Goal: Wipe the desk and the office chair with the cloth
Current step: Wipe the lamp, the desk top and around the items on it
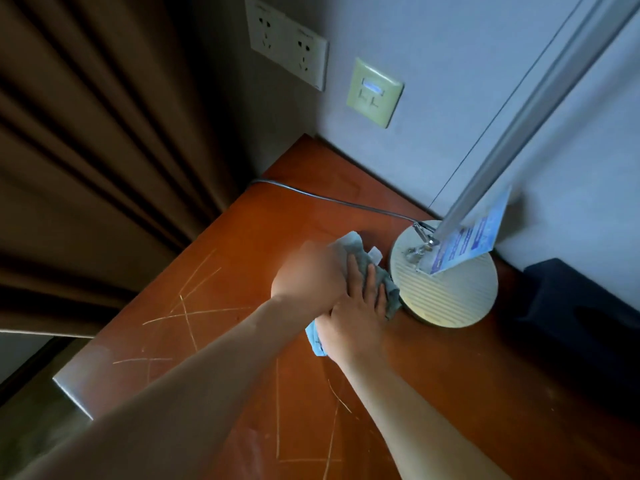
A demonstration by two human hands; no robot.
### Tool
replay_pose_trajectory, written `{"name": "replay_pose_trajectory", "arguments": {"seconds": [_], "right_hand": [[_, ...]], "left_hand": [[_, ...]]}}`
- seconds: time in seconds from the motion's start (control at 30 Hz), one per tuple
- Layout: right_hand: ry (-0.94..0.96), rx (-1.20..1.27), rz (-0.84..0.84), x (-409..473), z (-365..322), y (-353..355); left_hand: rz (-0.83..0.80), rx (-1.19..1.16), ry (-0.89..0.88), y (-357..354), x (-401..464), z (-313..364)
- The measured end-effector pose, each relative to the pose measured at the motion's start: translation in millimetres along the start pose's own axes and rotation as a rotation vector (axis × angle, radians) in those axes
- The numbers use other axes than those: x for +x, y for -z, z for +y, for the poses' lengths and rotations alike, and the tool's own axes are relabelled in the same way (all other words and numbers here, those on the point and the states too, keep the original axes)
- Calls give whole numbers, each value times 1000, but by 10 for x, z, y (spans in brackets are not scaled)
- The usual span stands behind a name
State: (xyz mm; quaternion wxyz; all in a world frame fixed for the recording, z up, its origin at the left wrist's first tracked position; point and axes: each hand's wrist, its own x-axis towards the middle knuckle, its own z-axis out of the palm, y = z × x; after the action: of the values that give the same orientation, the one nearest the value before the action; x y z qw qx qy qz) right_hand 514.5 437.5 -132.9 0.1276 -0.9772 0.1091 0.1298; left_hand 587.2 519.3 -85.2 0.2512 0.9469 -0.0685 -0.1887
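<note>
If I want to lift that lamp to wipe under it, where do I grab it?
Probably grip the slanted silver pole low down, near the round base, coming from the front: the wall is close behind, and the base is flat and wide, hard to pinch.

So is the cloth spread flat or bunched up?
Bunched: the cloth lies crumpled under both hands, left hand and right hand, beside the lamp base.

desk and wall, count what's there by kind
hands: 2 (left, right)
cloth: 1
lamp: 1
card: 1
cable: 1
wall plates: 2 (socket, switch)
dark box: 1
total: 9
</note>
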Motion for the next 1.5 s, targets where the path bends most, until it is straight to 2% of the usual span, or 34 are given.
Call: {"name": "replay_pose_trajectory", "arguments": {"seconds": [0.13, 0.37, 0.5, 0.6, 0.67, 0.87, 0.97, 1.03, 1.1, 1.23, 1.37, 1.5], "right_hand": [[10, 25, 84, -338, 239, -74], [23, 21, 158, -225, 161, -103], [62, -9, 111, 415, -28, -19], [124, -76, -52, 914, -152, 109], [107, -81, -86, 1011, -157, 136], [117, -9, -49, 604, -59, 106], [176, 63, 46, 185, 101, 25], [211, 61, 105, -72, 244, -36], [243, 50, 133, -271, 415, -73], [275, 16, 126, -618, 759, -91], [260, -5, 58, -797, 1014, -94], [295, -23, 49, -920, 1228, -75]], "left_hand": [[-96, -13, -10, -111, -203, 59], [-117, -58, -10, -44, -21, -20], [-13, -36, -43, 134, 187, -72], [45, -36, -33, 257, 366, -116], [44, -25, -15, 288, 430, -120], [33, 45, -13, 223, 193, -35], [-71, 118, 9, 193, 65, 13], [-57, 152, 16, 145, -40, 92], [54, 80, -15, 95, -167, 244], [226, -317, -197, 163, -336, 764], [178, -611, -372, 344, -344, 1326], [152, -843, -334, 438, -220, 1696]]}}
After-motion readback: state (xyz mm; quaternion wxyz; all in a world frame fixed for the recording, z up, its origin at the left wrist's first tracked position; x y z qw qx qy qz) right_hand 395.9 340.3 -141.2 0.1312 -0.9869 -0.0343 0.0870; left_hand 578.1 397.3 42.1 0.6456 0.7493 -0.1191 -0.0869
